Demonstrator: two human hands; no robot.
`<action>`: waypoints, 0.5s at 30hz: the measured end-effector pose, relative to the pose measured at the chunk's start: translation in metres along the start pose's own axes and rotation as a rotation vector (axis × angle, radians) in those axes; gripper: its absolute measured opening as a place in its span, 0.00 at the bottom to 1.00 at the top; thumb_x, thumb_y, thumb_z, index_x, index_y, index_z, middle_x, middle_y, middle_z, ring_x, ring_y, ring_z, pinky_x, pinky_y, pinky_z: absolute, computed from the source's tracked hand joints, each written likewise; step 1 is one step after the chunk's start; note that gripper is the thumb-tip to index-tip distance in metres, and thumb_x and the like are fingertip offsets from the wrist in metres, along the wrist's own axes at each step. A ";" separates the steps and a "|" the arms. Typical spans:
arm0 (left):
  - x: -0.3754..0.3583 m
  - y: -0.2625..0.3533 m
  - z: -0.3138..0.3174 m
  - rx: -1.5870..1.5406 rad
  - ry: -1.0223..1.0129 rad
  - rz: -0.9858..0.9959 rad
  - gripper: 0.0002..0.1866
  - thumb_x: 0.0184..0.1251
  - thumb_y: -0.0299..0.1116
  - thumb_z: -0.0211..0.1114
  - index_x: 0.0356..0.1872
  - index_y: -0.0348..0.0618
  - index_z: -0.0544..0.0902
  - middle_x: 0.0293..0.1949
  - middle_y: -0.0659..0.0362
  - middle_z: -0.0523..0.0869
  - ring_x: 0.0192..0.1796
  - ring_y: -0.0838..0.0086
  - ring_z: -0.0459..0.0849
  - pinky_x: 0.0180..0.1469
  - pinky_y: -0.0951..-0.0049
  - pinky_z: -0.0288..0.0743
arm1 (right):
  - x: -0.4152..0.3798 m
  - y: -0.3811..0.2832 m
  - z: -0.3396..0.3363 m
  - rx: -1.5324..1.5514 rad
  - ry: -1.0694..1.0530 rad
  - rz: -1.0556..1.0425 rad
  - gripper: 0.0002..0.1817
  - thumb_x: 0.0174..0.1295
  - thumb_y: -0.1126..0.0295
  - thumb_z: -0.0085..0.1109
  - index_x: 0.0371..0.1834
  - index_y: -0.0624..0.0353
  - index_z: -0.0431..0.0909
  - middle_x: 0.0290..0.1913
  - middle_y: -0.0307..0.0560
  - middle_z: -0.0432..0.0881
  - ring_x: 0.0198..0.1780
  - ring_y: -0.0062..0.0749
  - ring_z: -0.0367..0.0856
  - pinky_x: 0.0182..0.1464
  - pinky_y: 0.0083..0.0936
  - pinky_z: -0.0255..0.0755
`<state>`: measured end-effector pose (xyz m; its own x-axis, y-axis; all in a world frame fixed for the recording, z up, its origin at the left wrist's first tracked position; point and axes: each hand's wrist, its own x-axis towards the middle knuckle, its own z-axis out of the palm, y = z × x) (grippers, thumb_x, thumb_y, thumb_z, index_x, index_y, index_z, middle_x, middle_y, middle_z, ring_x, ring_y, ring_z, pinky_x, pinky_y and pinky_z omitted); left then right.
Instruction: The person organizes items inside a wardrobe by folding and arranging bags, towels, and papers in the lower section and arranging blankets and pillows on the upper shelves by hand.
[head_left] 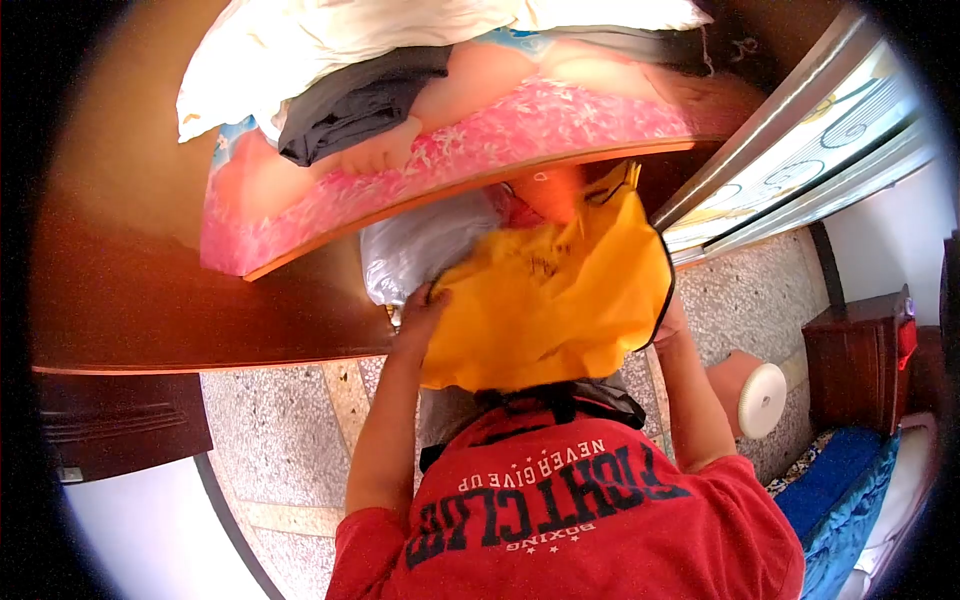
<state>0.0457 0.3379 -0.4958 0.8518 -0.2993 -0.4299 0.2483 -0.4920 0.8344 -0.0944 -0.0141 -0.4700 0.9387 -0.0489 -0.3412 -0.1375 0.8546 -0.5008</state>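
Observation:
A yellow fabric bag (pixel 560 310) with black edging and some dark print is spread out in front of my chest. At its left edge, my left hand (pixel 425 312) is closed on the fabric. My right hand (pixel 672 322) grips the right edge, with most of its fingers hidden behind the bag. Just beyond the bag, a silvery-grey plastic bag (pixel 425 240) lies in the opening under the pink-patterned surface. An orange-red item (pixel 550 190) shows there too, blurred and partly covered by the yellow bag.
Above the opening, a pink-patterned sheet (pixel 560 110) carries folded dark cloth (pixel 365 95) and a white pillow (pixel 330 40). Brown wooden panels (pixel 130 250) stand on the left. To the right are a round-topped white stool (pixel 762 400), a dark wooden cabinet (pixel 855 360) and blue fabric (pixel 840 490).

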 end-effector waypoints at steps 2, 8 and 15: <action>0.001 -0.031 -0.023 -0.649 0.211 -0.188 0.17 0.65 0.34 0.63 0.53 0.40 0.76 0.45 0.60 0.83 0.44 0.73 0.82 0.45 0.71 0.77 | -0.001 -0.007 -0.024 -0.110 0.117 -0.088 0.20 0.69 0.64 0.46 0.59 0.65 0.70 0.54 0.51 0.78 0.50 0.38 0.80 0.50 0.34 0.77; -0.039 -0.062 -0.047 -0.677 0.305 -0.053 0.13 0.68 0.31 0.60 0.51 0.40 0.77 0.43 0.61 0.83 0.41 0.74 0.82 0.42 0.73 0.77 | 0.011 0.055 -0.169 -0.420 0.389 0.150 0.15 0.65 0.77 0.45 0.53 0.67 0.74 0.50 0.56 0.80 0.45 0.41 0.83 0.48 0.35 0.78; -0.044 -0.142 -0.045 0.054 0.370 0.124 0.14 0.60 0.27 0.59 0.47 0.38 0.78 0.39 0.52 0.85 0.41 0.64 0.83 0.44 0.68 0.75 | 0.003 0.048 -0.119 -0.674 0.485 0.363 0.11 0.57 0.78 0.57 0.44 0.63 0.79 0.36 0.49 0.84 0.34 0.34 0.84 0.36 0.30 0.79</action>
<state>-0.0064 0.4574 -0.5795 0.9850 -0.0491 -0.1653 0.1167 -0.5157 0.8488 -0.1362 -0.0344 -0.5898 0.5867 -0.1784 -0.7899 -0.6979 0.3833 -0.6050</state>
